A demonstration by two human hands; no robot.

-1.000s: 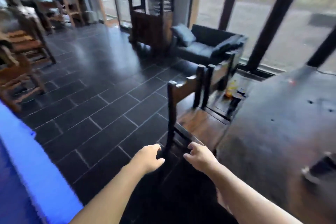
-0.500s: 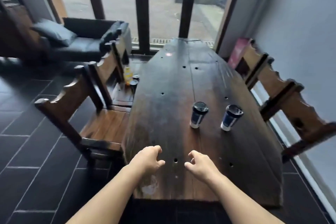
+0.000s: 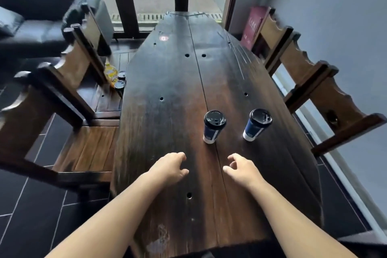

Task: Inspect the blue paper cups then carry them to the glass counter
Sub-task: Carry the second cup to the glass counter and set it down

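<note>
The wooden chairs [image 3: 62,90] crowd the table [image 3: 163,94] along its 9 o'clock edge. The left hand [image 3: 169,166] hovers over the near boards, fingers loosely curled and holding nothing. Its cup [image 3: 212,126], blue with a black lid, stands upright at about 1 o'clock from it. The right hand [image 3: 240,168] is likewise loose and empty, and the second cup [image 3: 256,124] stands at its 12 o'clock, apart from the first.

Each hand should probably wrap its cup at mid-body, below the lid, and lift straight up before turning it to look it over. The gap between the cups gives the fingers room. Another chair [image 3: 314,86] hems in the 3 o'clock edge, so backing away toward 6 o'clock looks the clearest way out.
</note>
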